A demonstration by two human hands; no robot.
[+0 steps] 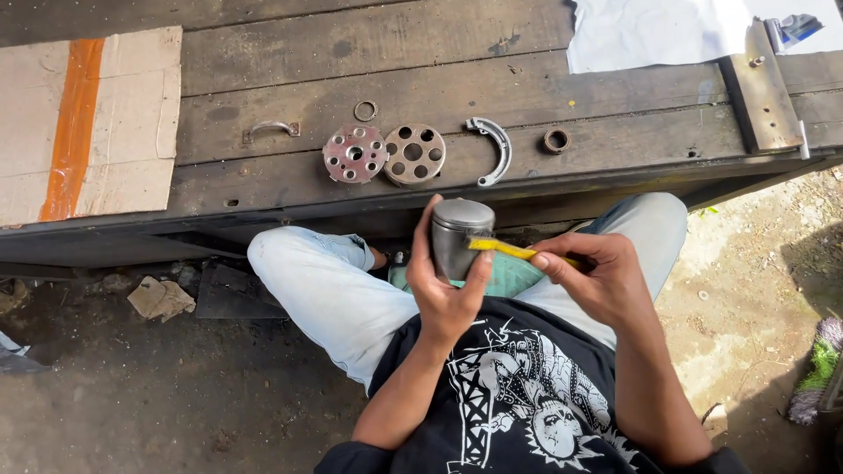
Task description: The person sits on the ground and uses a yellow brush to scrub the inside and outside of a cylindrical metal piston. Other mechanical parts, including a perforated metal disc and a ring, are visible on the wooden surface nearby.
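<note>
My left hand (445, 290) grips a grey metal piston (459, 233), held upright in front of my lap. My right hand (599, 276) holds a yellow-handled brush (509, 250) whose head touches the piston's right side near the top. I sit with knees bent in light jeans beside a dark wooden platform (439, 53).
On the platform lie two round metal discs with holes (355, 154) (414, 154), a small ring (365, 111), a curved metal shoe (495, 149), a bearing ring (556, 140), a handle (270, 130), cardboard with an orange stripe (83, 123) and a white sheet (659, 31). Dirt ground surrounds me.
</note>
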